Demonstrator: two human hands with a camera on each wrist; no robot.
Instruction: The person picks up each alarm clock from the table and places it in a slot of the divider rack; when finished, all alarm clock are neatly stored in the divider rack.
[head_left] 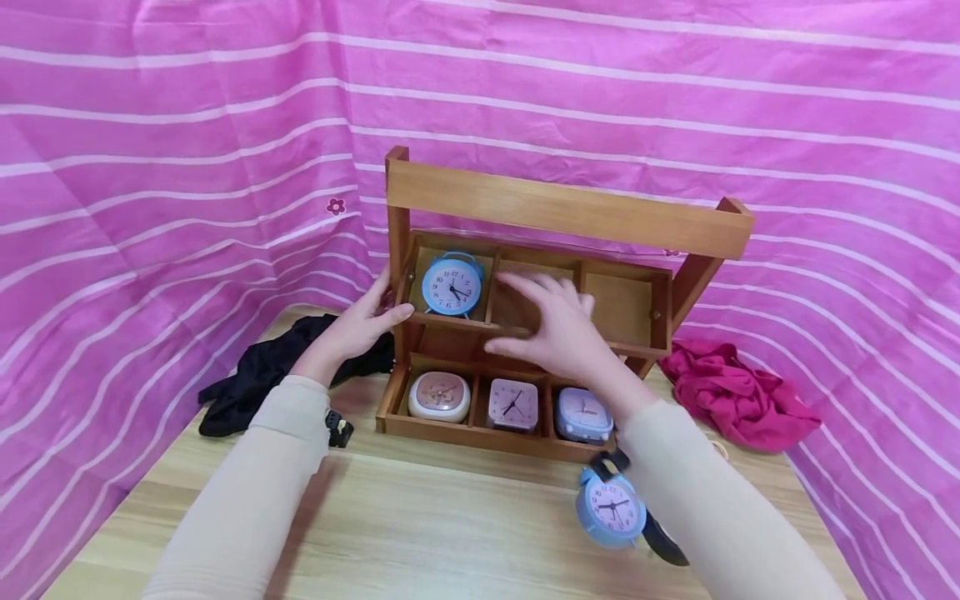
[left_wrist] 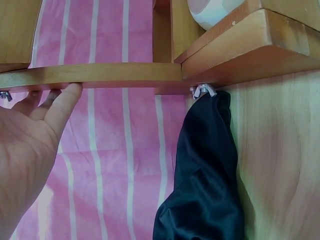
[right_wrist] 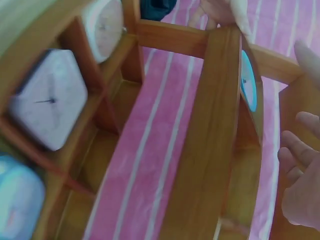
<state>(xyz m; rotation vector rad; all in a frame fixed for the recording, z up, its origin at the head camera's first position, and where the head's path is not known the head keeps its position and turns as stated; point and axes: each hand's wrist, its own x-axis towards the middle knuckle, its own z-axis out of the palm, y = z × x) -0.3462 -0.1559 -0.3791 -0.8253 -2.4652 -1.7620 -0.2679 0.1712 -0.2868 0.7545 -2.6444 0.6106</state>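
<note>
A two-tier wooden shelf [head_left: 570, 204] stands on the table. My left hand [head_left: 360, 329] grips its left side, thumb at the front of the upper tier and fingers by the side post [left_wrist: 120, 74]. Close to that thumb, a round blue alarm clock [head_left: 452, 286] stands in the upper left compartment. My right hand [head_left: 558, 321] is spread and holds nothing, in front of the upper middle compartment. The lower tier holds a rounded white-and-pink clock [head_left: 439, 395], a square pale clock [head_left: 513, 406] and a light blue clock [head_left: 584, 414].
Another blue alarm clock [head_left: 611, 508] is on the table below my right wrist, beside a dark object [head_left: 664, 543] partly hidden by the sleeve. Black cloth [head_left: 281, 362] lies left of the shelf, and crimson cloth [head_left: 731, 396] lies right. Pink striped fabric [head_left: 187, 150] hangs behind.
</note>
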